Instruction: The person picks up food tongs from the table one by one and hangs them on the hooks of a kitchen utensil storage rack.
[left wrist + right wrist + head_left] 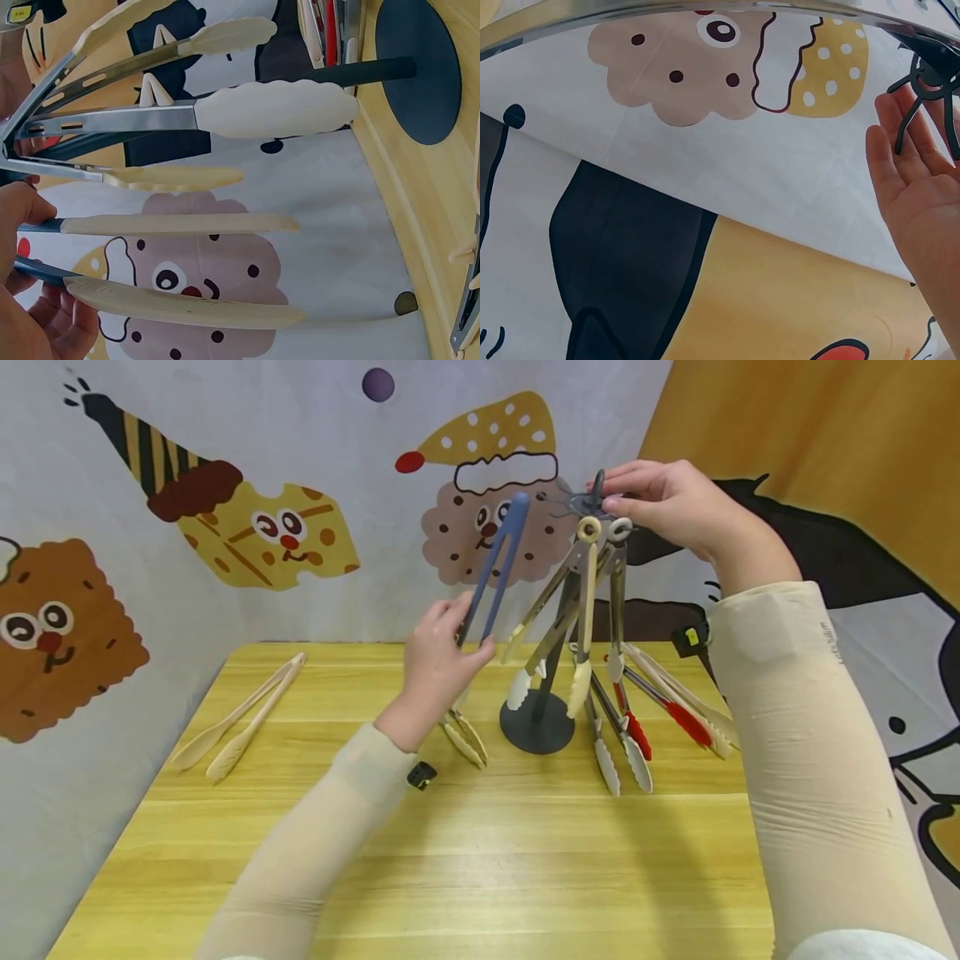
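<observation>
My left hand [438,664] holds a pair of blue tongs [519,514] by its arms, left of a dark rotating hook rack [536,731]. The blue tongs hang with their cream tips [180,300] apart and pointing down, as the left wrist view shows. At the top of the rack, my right hand [675,510] pinches beside the ring, its fingers behind the dark hooks [930,94]. Metal tongs with cream tips [580,689] and others with white tips [277,109] hang from the rack.
Beige tongs [228,762] lie at the table's left. Cream-tipped tongs [468,742] lie beyond my left wrist. Right of the base are white-tipped tongs [639,767], red-tipped tongs [686,723] and more beige tongs [663,678]. A cartoon-printed cloth [300,618] stands behind the table.
</observation>
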The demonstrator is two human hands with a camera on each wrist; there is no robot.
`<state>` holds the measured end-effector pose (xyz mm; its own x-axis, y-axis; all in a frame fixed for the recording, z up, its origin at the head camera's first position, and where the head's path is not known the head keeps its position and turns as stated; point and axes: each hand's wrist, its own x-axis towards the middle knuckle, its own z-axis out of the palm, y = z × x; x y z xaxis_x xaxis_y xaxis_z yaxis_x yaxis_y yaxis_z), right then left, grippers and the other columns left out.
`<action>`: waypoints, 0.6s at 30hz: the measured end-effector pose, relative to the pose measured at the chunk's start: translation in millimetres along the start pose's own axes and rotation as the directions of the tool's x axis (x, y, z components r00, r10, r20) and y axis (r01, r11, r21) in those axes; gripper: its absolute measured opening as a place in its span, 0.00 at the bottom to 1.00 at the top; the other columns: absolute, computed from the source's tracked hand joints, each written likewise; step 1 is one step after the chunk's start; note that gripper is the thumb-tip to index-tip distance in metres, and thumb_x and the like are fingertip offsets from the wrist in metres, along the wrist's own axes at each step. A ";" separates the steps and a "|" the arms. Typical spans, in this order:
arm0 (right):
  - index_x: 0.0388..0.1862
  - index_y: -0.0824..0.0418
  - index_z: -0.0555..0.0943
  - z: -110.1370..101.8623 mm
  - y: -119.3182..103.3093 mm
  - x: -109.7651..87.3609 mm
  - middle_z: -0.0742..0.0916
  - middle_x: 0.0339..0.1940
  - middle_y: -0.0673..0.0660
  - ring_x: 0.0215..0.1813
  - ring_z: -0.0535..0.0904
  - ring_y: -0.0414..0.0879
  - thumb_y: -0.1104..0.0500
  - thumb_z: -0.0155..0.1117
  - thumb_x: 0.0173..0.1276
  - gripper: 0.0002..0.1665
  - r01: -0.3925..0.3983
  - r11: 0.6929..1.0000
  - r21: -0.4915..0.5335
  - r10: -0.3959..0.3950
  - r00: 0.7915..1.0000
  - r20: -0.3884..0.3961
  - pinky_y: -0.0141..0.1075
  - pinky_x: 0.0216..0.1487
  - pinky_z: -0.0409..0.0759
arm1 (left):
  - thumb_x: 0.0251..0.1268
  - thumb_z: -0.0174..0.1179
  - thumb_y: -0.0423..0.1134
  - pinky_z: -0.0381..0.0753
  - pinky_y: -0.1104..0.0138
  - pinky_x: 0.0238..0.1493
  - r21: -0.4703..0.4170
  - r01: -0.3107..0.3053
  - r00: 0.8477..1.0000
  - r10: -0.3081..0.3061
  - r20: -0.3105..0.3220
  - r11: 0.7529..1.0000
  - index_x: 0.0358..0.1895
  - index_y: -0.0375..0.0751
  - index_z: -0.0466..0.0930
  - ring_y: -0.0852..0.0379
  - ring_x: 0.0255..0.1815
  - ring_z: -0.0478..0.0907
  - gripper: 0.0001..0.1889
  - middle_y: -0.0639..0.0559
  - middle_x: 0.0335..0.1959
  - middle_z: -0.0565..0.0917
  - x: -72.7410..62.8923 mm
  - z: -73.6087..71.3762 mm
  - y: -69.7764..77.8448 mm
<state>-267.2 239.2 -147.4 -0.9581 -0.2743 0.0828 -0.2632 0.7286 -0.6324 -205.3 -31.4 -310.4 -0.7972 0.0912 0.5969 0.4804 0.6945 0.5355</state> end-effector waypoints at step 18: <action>0.64 0.55 0.75 1.6 2.1 0.7 0.69 0.69 0.51 0.71 0.58 0.49 0.47 0.53 0.71 0.25 0.029 0.999 0.026 -0.029 1.000 0.003 0.52 0.73 0.53 | 0.55 0.64 0.46 0.77 0.63 0.30 0.033 -0.027 1.000 0.027 0.005 0.999 0.62 0.44 0.74 0.54 0.32 0.76 0.29 0.47 0.44 0.79 1.3 8.7 8.7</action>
<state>-268.2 239.5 -150.0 -0.9496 -0.2973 0.0994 -0.2882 0.7034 -0.6498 -205.4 -19.1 -310.2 -0.7855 0.1133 0.6085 0.4899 0.7147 0.4993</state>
